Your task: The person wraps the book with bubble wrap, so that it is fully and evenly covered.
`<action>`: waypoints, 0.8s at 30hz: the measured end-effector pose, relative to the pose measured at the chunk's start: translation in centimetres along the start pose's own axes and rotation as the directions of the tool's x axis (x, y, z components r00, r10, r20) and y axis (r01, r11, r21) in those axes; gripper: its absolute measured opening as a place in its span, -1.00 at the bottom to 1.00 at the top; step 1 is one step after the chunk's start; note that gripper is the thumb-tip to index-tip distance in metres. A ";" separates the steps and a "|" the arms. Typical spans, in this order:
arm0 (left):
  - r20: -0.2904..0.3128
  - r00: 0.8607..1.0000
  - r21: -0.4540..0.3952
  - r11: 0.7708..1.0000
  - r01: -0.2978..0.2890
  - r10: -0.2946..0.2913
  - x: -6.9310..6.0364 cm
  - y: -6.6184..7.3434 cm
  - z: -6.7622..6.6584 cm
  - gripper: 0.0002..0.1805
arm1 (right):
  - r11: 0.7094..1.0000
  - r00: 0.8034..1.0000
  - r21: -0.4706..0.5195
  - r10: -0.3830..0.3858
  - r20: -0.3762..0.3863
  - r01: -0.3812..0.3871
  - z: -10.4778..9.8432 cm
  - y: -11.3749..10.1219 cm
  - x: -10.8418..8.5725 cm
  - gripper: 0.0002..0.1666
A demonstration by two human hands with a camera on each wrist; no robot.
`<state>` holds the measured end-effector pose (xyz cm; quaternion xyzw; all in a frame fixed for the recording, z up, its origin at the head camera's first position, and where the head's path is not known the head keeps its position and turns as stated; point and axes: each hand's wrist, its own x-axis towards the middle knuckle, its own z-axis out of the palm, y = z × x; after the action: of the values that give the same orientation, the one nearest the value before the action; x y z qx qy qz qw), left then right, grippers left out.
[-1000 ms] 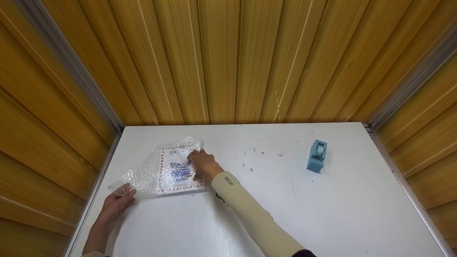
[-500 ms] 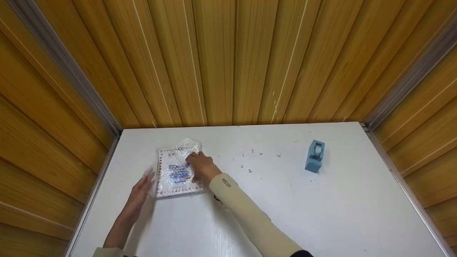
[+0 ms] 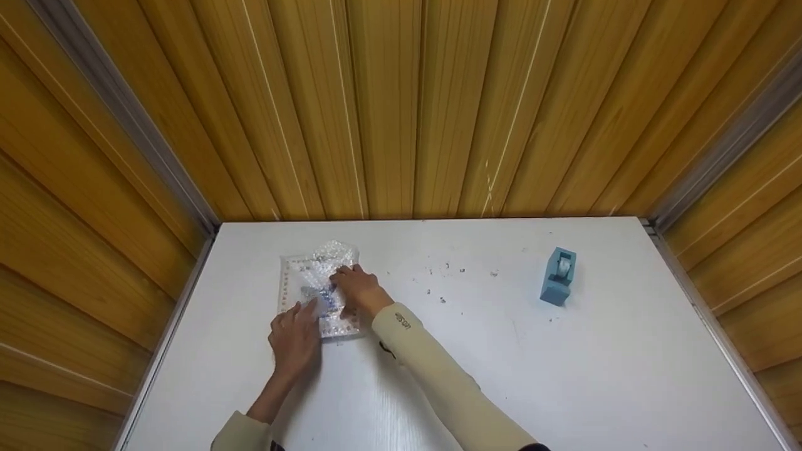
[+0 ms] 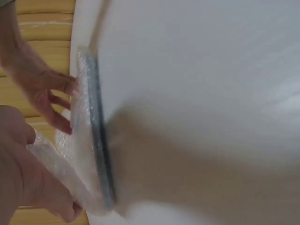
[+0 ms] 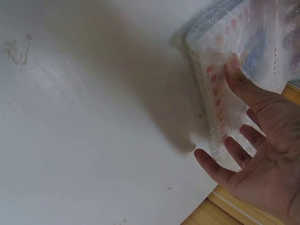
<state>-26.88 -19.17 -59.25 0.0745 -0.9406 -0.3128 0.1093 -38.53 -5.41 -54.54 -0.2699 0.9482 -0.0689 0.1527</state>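
A flat, book-like item (image 5: pixel 214 86) with a red-dotted border and a blue printed middle lies on the table, covered by clear bubble wrap (image 3: pixel 335 252). My left hand (image 3: pixel 294 338) pinches a loose flap of the wrap and holds it over the item's left part. In the left wrist view that flap stretches from the fingers to the item's edge. On the right part of the covered item rests my right hand (image 3: pixel 358 289). Its thumb touches the wrap on top in the right wrist view, and the other fingers are spread and slightly bent.
A blue tape dispenser (image 3: pixel 557 277) stands on the right side of the white table (image 3: pixel 501 376). Small dark marks or scraps (image 3: pixel 442 300) dot the tabletop between it and the covered item. Yellow wood-patterned panels (image 3: pixel 388 113) wall the table at the back and sides.
My left hand has moved right and forward from the table's left side, bringing the loose bubble wrap flap over the item. The right hand has stayed in place on the wrap.
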 end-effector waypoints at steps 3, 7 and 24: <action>-0.032 0.997 0.138 0.988 -0.063 0.068 -0.5 0.1 1.5 -0.55 | 1.000 1.000 -0.006 0.005 0.002 -0.005 0.1 0.1 0.0 -0.07; 0.072 0.995 0.197 0.977 -0.080 0.067 -0.1 0.1 1.3 -0.39 | 1.000 1.000 -0.003 -0.002 0.006 0.002 0.0 0.2 -0.1 -0.09; 0.518 0.761 -0.306 0.915 -0.263 0.392 7.2 -5.3 -5.5 -0.49 | 0.994 1.000 0.107 -0.005 0.018 0.003 0.0 0.2 -0.4 -0.01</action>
<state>-32.05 -27.99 -57.05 -0.2007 -0.8885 -0.3961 -0.1157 -38.30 -5.01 -54.48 -0.2639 0.9412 -0.1174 0.1754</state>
